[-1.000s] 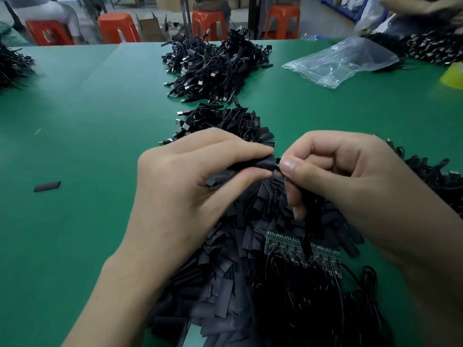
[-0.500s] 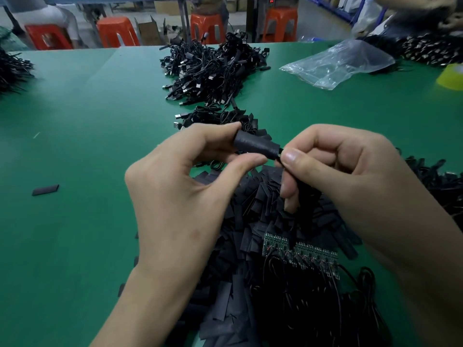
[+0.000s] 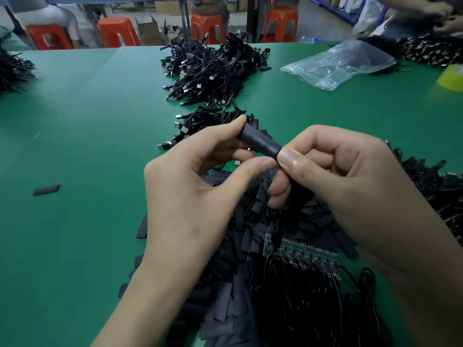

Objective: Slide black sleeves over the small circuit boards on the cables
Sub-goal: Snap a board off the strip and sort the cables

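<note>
A black sleeve (image 3: 259, 142) is held above the table, slanting from upper left to lower right. My left hand (image 3: 195, 196) pinches it between forefinger and thumb. My right hand (image 3: 333, 176) pinches the sleeve's lower right end, and a black cable hangs down from its fingers. Whatever is inside the sleeve is hidden. Below the hands lies a heap of flat black sleeves (image 3: 233, 266), and on it a row of small green circuit boards (image 3: 304, 254) with black cables (image 3: 325, 309) attached.
On the green table (image 3: 75, 234) a pile of black USB cables (image 3: 213, 68) lies at the back, a clear plastic bag (image 3: 338, 63) at back right, more cables (image 3: 441, 191) at right, one loose sleeve (image 3: 46, 190) at left. Orange stools (image 3: 117, 32) stand beyond.
Both hands have lifted away from the heap, and the sleeve has come up with them; it now shows at full length, rounded, between the fingertips of both hands.
</note>
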Available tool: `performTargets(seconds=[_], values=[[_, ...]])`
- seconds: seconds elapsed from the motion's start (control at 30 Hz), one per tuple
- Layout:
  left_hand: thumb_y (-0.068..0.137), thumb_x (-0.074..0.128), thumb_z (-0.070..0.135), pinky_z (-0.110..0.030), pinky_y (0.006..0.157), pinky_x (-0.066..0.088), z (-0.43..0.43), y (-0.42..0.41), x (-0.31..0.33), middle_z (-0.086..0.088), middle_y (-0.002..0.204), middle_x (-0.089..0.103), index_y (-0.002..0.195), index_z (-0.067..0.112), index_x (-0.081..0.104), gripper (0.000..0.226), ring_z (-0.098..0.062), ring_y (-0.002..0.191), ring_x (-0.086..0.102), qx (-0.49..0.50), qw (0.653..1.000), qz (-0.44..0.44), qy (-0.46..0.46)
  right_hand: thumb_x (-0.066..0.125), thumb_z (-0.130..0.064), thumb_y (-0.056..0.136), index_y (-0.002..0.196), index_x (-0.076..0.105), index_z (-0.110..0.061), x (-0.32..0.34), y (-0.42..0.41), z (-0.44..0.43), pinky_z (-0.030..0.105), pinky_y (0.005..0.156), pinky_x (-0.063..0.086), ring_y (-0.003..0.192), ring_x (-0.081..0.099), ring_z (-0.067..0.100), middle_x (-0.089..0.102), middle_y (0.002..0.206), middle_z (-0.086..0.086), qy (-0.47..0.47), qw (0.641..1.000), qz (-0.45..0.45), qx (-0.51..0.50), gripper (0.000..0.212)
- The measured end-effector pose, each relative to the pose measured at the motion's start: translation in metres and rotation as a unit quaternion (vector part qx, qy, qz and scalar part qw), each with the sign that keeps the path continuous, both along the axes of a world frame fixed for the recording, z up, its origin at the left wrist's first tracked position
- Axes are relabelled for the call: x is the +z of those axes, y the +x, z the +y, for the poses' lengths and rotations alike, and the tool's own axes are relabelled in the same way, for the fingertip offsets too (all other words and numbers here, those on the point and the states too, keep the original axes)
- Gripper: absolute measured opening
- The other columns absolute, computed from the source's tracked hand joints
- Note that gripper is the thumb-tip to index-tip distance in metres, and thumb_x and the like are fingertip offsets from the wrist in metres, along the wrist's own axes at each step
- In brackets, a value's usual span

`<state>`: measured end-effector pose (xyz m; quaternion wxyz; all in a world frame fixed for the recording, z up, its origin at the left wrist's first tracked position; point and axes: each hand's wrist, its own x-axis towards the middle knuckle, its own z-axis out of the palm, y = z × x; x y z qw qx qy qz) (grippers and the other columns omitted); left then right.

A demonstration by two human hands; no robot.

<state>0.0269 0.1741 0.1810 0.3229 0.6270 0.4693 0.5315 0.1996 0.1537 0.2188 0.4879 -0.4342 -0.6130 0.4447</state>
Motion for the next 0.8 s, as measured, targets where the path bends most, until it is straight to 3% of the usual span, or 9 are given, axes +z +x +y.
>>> performTargets(seconds=[0.07,0.2,0.33,0.43,0.53,0.6,0.7,0.8], values=[[0.076,0.083,0.042,-0.022,0.095,0.054,-0.012,-0.002,0.005,0.011,0.103,0.076,0.125,0.037,0.068,0.051,-0.007,0.099,0.073,0.033,0.998,0.009,0.046,0.062,-0.009,0.097,0.083,0.069,-0.004,-0.001,0.002,0.001,0.022,0.067,0.059,0.062,0.075,0.02,0.076,0.07,0.007,-0.001,1.0,-0.003,0.0,0.016],[0.077,0.089,0.017,-0.025,0.086,0.058,-0.009,0.007,0.008,0.009,0.095,0.077,0.116,0.02,0.075,0.041,-0.009,0.086,0.075,0.088,0.993,-0.016,0.081,0.062,-0.009,0.098,0.085,0.07,-0.005,-0.004,0.003,0.004,0.024,0.066,0.06,0.064,0.076,0.021,0.077,0.072,0.008,-0.004,1.0,0.018,-0.012,0.015],[0.082,0.085,0.015,-0.022,0.087,0.057,-0.011,0.005,0.006,0.011,0.1,0.077,0.118,0.021,0.075,0.037,-0.006,0.089,0.075,0.056,0.993,0.018,0.099,0.063,-0.012,0.098,0.086,0.07,-0.007,-0.007,0.007,0.006,0.031,0.067,0.063,0.066,0.077,0.023,0.077,0.074,0.009,-0.019,0.999,0.018,-0.023,0.015],[0.086,0.077,0.031,-0.023,0.091,0.057,-0.007,0.005,0.003,0.012,0.103,0.077,0.128,0.024,0.07,0.044,-0.003,0.095,0.073,0.004,0.999,0.038,-0.002,0.063,-0.011,0.098,0.087,0.07,-0.006,-0.006,0.009,0.007,0.03,0.065,0.063,0.066,0.076,0.022,0.077,0.074,0.009,-0.029,0.998,0.038,-0.041,0.014],[0.09,0.063,0.045,-0.044,0.097,0.055,-0.007,0.01,-0.005,0.005,0.103,0.077,0.118,0.023,0.074,0.037,-0.016,0.101,0.072,-0.15,0.977,0.087,-0.123,0.063,-0.011,0.098,0.083,0.07,-0.007,-0.004,0.009,0.008,0.026,0.058,0.059,0.062,0.074,0.021,0.077,0.074,0.01,-0.035,0.993,0.092,-0.069,0.017],[0.094,0.062,0.041,-0.05,0.094,0.052,-0.011,0.017,-0.01,-0.009,0.105,0.075,0.109,0.016,0.076,0.032,-0.031,0.104,0.068,-0.209,0.963,0.099,-0.14,0.062,-0.011,0.099,0.083,0.068,-0.007,-0.004,0.008,0.007,0.031,0.058,0.061,0.067,0.076,0.026,0.076,0.076,0.013,-0.048,0.989,0.117,-0.072,0.017],[0.093,0.068,0.029,-0.054,0.09,0.052,-0.012,0.024,-0.015,-0.019,0.1,0.072,0.1,0.003,0.074,0.028,-0.037,0.096,0.067,-0.199,0.969,0.05,-0.134,0.062,-0.01,0.1,0.085,0.068,-0.005,-0.007,0.009,0.01,0.033,0.059,0.062,0.071,0.077,0.029,0.077,0.078,0.014,-0.056,0.989,0.119,-0.067,0.016],[0.094,0.065,0.036,-0.06,0.083,0.054,-0.011,0.024,-0.018,-0.029,0.09,0.068,0.091,0.005,0.067,0.031,-0.047,0.084,0.067,-0.191,0.969,0.059,-0.143,0.065,-0.018,0.1,0.089,0.074,-0.015,-0.012,0.017,0.015,0.04,0.07,0.065,0.078,0.078,0.026,0.08,0.085,0.003,-0.022,0.995,0.011,-0.094,0.015]])
